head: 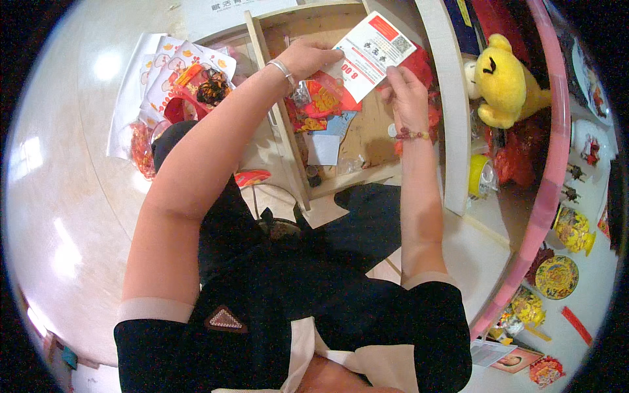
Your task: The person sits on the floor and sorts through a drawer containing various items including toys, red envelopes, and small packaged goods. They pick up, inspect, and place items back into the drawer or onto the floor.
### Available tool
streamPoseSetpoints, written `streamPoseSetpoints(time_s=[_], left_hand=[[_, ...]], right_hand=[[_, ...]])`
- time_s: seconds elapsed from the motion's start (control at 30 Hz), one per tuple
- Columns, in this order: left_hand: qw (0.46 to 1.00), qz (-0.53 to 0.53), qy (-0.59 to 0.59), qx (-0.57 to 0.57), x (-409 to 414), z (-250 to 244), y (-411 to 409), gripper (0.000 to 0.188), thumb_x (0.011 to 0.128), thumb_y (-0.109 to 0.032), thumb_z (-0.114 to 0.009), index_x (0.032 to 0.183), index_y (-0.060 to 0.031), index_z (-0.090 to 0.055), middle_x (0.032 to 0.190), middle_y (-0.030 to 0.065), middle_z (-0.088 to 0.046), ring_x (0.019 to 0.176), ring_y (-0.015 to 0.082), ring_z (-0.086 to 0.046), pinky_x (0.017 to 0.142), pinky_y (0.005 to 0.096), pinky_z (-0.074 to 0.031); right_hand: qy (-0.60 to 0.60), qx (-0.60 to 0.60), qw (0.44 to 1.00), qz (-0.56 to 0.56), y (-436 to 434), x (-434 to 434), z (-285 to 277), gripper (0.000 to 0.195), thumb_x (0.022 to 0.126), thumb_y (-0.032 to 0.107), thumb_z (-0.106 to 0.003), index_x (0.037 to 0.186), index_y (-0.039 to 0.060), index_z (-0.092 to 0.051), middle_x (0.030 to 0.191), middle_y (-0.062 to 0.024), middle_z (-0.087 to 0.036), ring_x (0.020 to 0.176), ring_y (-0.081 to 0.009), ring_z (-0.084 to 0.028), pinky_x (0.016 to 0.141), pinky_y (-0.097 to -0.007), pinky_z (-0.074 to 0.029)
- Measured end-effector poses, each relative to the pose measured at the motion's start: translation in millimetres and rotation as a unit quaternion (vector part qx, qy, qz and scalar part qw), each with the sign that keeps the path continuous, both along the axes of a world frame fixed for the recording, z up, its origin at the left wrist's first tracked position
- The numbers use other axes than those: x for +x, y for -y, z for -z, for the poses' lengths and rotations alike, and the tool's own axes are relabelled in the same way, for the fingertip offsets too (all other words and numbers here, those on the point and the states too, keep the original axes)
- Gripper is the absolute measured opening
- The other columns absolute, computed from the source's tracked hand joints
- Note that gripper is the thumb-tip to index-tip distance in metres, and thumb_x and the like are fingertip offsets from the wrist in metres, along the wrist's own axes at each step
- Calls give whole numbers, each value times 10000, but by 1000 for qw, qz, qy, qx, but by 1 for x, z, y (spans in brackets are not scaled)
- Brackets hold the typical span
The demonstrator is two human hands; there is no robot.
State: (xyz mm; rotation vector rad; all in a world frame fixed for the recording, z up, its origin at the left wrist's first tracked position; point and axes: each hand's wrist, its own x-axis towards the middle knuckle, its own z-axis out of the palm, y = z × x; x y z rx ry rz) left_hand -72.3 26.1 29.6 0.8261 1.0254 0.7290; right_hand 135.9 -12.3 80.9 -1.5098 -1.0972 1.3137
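Note:
A white printed card or booklet [363,64], with a red block and a square code, is held over an open wooden drawer [361,132]. My left hand [312,59] grips its left edge, with a silver bangle on that wrist. At its lower right edge, my right hand [409,93] pinches it between thumb and fingers; a beaded bracelet is on this wrist. Beneath the card lie red packets [324,100] with gold print, partly hidden by it. A blue sheet [339,122] and a small white paper [323,150] rest nearer me in the drawer.
On the floor to the left, patterned paper sheets [164,64] lie under black-and-orange cords [214,87] and red items. A pale board [449,108] stands right of the drawer. Past it are a yellow plush toy [503,81], a pink-edged counter [560,98] and yellow ornamental pots [574,228].

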Motion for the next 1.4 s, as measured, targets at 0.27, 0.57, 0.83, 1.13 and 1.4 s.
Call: streamPoseSetpoints(time_s=[0.27, 0.57, 0.83, 1.13, 1.4], left_hand=[[998, -13, 36, -41, 24, 21, 29, 260, 803, -78, -620, 1045, 20, -626, 913, 79, -653, 767, 143, -626, 576, 273, -505], [1000, 7, -22, 13, 31, 54, 28, 303, 762, -57, -597, 1056, 9, -626, 895, 63, -646, 765, 126, -610, 666, 268, -515], [997, 27, -29, 65, 37, 35, 27, 278, 763, -79, -615, 1023, 16, -629, 920, 65, -642, 811, 113, -595, 684, 252, -490], [968, -8, 210, -139, 20, 31, 22, 365, 887, -131, -512, 1249, -81, -507, 946, 12, -616, 770, 126, -579, 615, 258, -491], [993, -38, 89, -62, 18, 26, 22, 341, 874, -64, -543, 1215, -67, -521, 944, 37, -626, 782, 128, -606, 712, 277, -529]], right_hand=[[53, 23, 997, 52, 28, 12, 19, 199, 861, 158, -625, 1001, 16, -628, 743, 4, -606, 568, -45, -485, 506, -205, -368], [97, 36, 995, -2, 15, 21, 22, 193, 861, 95, -600, 1015, -20, -603, 783, -38, -636, 586, -66, -551, 513, -218, -463], [52, 57, 997, 15, 23, 36, 31, 143, 872, 66, -577, 1005, 18, -598, 851, -48, -643, 676, -90, -596, 582, -223, -469], [256, 288, 918, -91, 35, 15, 27, 155, 771, -55, -551, 871, 55, -595, 1034, -102, -646, 987, -247, -617, 872, -336, -476], [337, 328, 878, -89, 30, 8, 27, 237, 766, -46, -549, 972, 56, -605, 1042, -118, -629, 991, -276, -605, 866, -356, -476]])
